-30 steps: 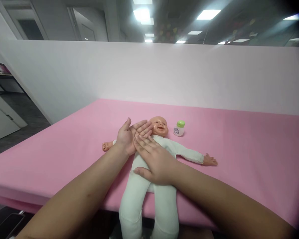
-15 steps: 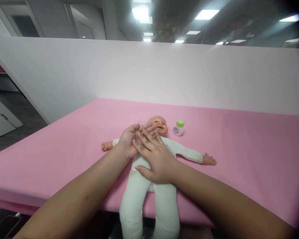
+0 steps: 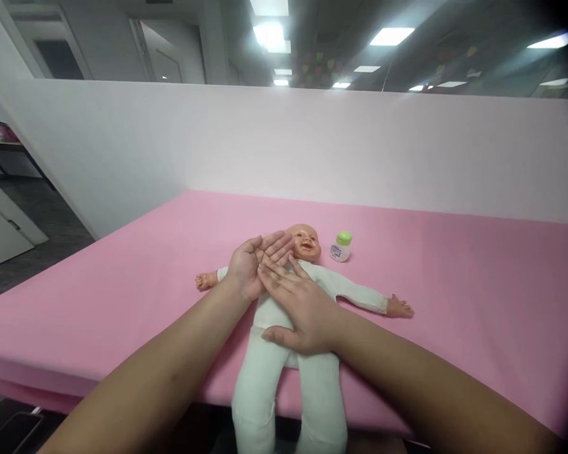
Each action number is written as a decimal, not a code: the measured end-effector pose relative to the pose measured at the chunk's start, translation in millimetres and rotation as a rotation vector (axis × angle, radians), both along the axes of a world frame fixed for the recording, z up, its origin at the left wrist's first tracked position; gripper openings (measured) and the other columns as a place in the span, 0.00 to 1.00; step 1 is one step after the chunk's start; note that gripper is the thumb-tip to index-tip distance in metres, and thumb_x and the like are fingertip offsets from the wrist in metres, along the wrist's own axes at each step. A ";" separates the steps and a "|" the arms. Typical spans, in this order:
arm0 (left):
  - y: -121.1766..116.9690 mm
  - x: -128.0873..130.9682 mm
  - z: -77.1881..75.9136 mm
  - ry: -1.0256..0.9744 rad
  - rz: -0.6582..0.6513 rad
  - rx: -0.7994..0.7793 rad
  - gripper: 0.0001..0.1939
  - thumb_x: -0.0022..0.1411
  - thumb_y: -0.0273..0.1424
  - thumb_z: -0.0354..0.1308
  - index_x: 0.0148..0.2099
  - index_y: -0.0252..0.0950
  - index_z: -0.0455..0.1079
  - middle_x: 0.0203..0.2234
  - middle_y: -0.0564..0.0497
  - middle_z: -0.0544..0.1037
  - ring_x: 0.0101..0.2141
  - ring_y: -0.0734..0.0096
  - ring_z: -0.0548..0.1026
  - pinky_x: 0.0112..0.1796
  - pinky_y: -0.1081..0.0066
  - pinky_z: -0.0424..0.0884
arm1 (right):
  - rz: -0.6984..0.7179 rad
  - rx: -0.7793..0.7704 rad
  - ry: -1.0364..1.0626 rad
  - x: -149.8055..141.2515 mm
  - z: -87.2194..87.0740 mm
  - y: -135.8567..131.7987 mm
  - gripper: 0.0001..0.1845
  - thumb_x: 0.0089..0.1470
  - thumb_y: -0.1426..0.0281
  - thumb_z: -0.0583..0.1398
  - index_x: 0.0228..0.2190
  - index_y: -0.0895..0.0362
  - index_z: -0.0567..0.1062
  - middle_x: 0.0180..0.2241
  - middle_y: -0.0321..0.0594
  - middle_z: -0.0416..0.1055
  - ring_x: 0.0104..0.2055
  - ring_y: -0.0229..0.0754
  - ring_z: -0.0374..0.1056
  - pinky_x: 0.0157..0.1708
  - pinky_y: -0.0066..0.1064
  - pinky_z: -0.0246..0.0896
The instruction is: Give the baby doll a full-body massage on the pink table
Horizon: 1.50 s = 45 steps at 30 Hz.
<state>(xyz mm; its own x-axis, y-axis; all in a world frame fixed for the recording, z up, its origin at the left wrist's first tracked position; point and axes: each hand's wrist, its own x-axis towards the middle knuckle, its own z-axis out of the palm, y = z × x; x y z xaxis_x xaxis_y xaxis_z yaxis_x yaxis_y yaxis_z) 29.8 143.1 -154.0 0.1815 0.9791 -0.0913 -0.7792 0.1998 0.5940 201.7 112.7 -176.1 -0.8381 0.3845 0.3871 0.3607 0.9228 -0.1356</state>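
Quick count from my remote seat

On my feed I'm getting one left hand (image 3: 252,265), one right hand (image 3: 307,312), one doll (image 3: 271,310) with two legs (image 3: 258,384) showing, one green-capped bottle (image 3: 341,248) and one pink-covered table (image 3: 137,271)

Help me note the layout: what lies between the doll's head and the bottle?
Just the pink surface shows between the doll's head and the bottle; the head camera's view shows this narrow stretch bare.
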 end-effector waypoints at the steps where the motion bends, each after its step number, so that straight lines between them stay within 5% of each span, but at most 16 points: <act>1: -2.1 3.0 0.2 0.000 -0.005 0.007 0.26 0.71 0.33 0.49 0.67 0.26 0.67 0.57 0.33 0.78 0.58 0.53 0.77 0.59 0.56 0.74 | -0.016 0.004 0.002 -0.5 -0.1 -0.1 0.56 0.64 0.42 0.56 0.74 0.66 0.42 0.74 0.59 0.43 0.77 0.60 0.39 0.73 0.63 0.23; 6: -7.5 14.2 -1.4 0.022 -0.058 0.020 0.26 0.69 0.36 0.54 0.65 0.28 0.70 0.58 0.33 0.77 0.59 0.48 0.76 0.62 0.50 0.70 | -0.144 0.021 0.008 -4.7 -3.6 -0.7 0.53 0.65 0.41 0.53 0.74 0.62 0.43 0.75 0.53 0.38 0.78 0.59 0.34 0.73 0.63 0.17; 10: -4.6 17.5 -7.0 0.136 0.034 0.067 0.21 0.67 0.35 0.56 0.55 0.28 0.78 0.54 0.33 0.80 0.58 0.47 0.77 0.63 0.50 0.68 | -0.230 -0.009 0.064 -3.2 -4.7 5.9 0.47 0.67 0.46 0.55 0.73 0.61 0.49 0.75 0.50 0.43 0.77 0.57 0.37 0.74 0.61 0.22; 16: -5.1 13.5 -20.3 0.729 0.278 0.424 0.12 0.68 0.36 0.60 0.46 0.39 0.83 0.47 0.46 0.84 0.52 0.54 0.78 0.59 0.60 0.69 | -0.056 0.011 0.221 13.7 0.6 21.3 0.28 0.63 0.62 0.58 0.61 0.57 0.72 0.64 0.48 0.69 0.71 0.54 0.58 0.74 0.57 0.39; 20: -9.5 4.6 -27.1 1.163 0.218 0.703 0.14 0.71 0.38 0.57 0.50 0.42 0.82 0.45 0.46 0.84 0.48 0.53 0.79 0.54 0.60 0.70 | 0.095 0.001 0.278 33.6 -4.8 11.1 0.24 0.60 0.63 0.58 0.56 0.53 0.75 0.57 0.47 0.76 0.61 0.51 0.70 0.69 0.50 0.56; 24: -9.5 -4.7 -36.2 1.440 0.190 0.922 0.17 0.74 0.36 0.53 0.55 0.42 0.79 0.50 0.44 0.82 0.51 0.53 0.78 0.56 0.57 0.69 | 0.168 0.045 0.340 52.6 -14.4 -8.3 0.19 0.66 0.59 0.58 0.54 0.53 0.75 0.55 0.44 0.78 0.63 0.49 0.69 0.71 0.47 0.52; 30: 0.5 -15.6 -44.5 1.569 0.177 0.939 0.17 0.75 0.35 0.50 0.58 0.40 0.75 0.53 0.47 0.81 0.54 0.61 0.78 0.57 0.60 0.72 | 0.384 -0.073 -0.083 56.5 -13.9 -12.9 0.21 0.75 0.62 0.52 0.64 0.53 0.68 0.66 0.38 0.67 0.73 0.42 0.54 0.75 0.41 0.35; 36: -0.4 -17.7 -44.6 1.627 0.164 0.896 0.19 0.76 0.37 0.51 0.63 0.41 0.71 0.57 0.48 0.79 0.56 0.61 0.76 0.58 0.60 0.72 | 0.118 -0.234 -0.077 69.1 -14.2 11.0 0.50 0.63 0.41 0.58 0.74 0.50 0.49 0.74 0.44 0.45 0.77 0.56 0.40 0.75 0.55 0.25; 41: -4.1 -20.0 -42.4 1.639 0.173 0.945 0.20 0.75 0.36 0.52 0.65 0.41 0.70 0.58 0.47 0.78 0.57 0.60 0.76 0.59 0.59 0.71 | -0.132 -0.223 -0.037 78.6 -23.6 34.7 0.41 0.68 0.48 0.56 0.73 0.50 0.53 0.74 0.41 0.47 0.76 0.55 0.45 0.74 0.53 0.40; 45: -25.7 -23.4 -25.9 1.530 0.158 1.148 0.22 0.73 0.34 0.53 0.67 0.42 0.67 0.59 0.46 0.77 0.58 0.57 0.76 0.59 0.59 0.72 | -0.337 -0.243 0.115 77.8 -26.6 41.0 0.26 0.73 0.57 0.51 0.66 0.50 0.67 0.66 0.40 0.67 0.67 0.49 0.64 0.66 0.46 0.59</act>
